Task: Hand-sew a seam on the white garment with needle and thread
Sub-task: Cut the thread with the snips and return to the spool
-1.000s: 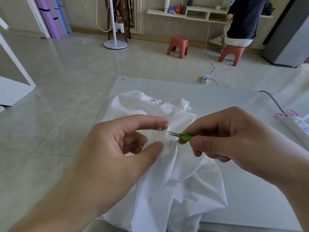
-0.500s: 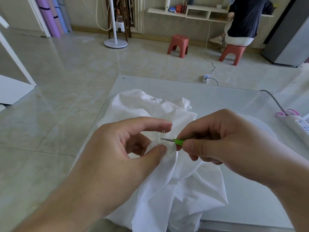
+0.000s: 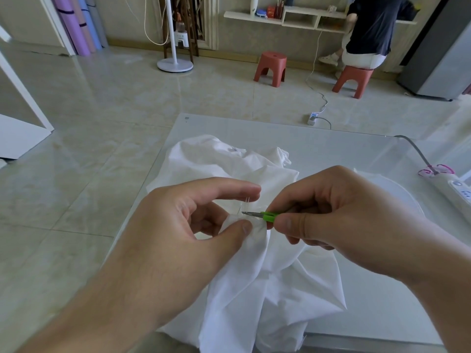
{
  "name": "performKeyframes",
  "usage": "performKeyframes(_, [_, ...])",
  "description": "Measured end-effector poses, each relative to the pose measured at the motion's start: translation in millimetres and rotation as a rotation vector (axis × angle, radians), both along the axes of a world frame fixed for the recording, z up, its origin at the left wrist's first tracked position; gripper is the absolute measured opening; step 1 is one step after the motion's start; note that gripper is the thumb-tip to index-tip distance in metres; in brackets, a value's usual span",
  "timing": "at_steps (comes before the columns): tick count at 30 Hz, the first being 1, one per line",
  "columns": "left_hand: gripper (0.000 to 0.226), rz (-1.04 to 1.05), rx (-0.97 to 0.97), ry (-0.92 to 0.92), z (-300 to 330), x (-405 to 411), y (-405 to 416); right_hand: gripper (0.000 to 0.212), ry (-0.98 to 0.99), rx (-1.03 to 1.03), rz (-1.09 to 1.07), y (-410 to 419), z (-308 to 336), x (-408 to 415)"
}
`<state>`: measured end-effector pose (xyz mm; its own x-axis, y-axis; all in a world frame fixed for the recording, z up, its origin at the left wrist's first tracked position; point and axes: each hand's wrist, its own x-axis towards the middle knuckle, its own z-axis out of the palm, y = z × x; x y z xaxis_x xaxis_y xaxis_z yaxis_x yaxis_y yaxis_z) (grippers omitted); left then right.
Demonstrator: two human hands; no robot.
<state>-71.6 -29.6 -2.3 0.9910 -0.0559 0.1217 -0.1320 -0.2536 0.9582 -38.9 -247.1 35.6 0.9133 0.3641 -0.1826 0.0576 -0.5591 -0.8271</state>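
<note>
Trimming Thread at the Seam of the White Garment

Covering most of the lower view, a pale glass table (image 3: 331, 159) carried the work, and a tiled floor (image 3: 102, 110) extended beyond it. The white garment (image 3: 254, 289) lay crumpled on the table, with its near portion draped over the front edge. A white power strip (image 3: 456, 192) rested on the table at the right, well apart from the fabric. On the floor at the back stood a fan stand (image 3: 174, 63) and two red stools (image 3: 270, 67); a seated person (image 3: 369, 29) occupied the right-hand stool.

The left hand (image 3: 183, 225) pinched a raised fold of the garment between thumb and inner fingers, with the index finger extended straight above the fold. The right hand (image 3: 339, 212) gripped green-handled thread snips (image 3: 262, 215) between thumb and curled fingers. The metal blades pointed left, with their tips just beside the left thumb tip and the pinched fold.

A short length of white thread (image 3: 246, 203) rose from the fold toward the left index finger. Whether the blades touched the thread could not be determined. No needle could be made out.
</note>
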Motion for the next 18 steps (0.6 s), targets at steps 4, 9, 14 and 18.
performKeyframes(4, [0.038,-0.011,0.015,0.007,0.1,0.0,0.3,0.011,-0.031,-0.032,0.008,-0.2,-0.4,-0.2])
performKeyframes(9, [0.038,-0.033,-0.007,-0.002,-1.6,2.8,1.5,0.008,-0.004,-0.002,0.059,-6.4,-1.4,2.4])
performKeyframes(14, [0.044,-0.031,-0.078,0.006,0.2,5.8,6.5,0.021,0.116,0.251,-0.062,-27.9,-6.1,13.8])
performKeyframes(18, [0.053,-0.088,-0.119,0.024,1.7,6.0,7.3,0.022,0.013,0.390,-0.224,-17.5,-18.5,21.1])
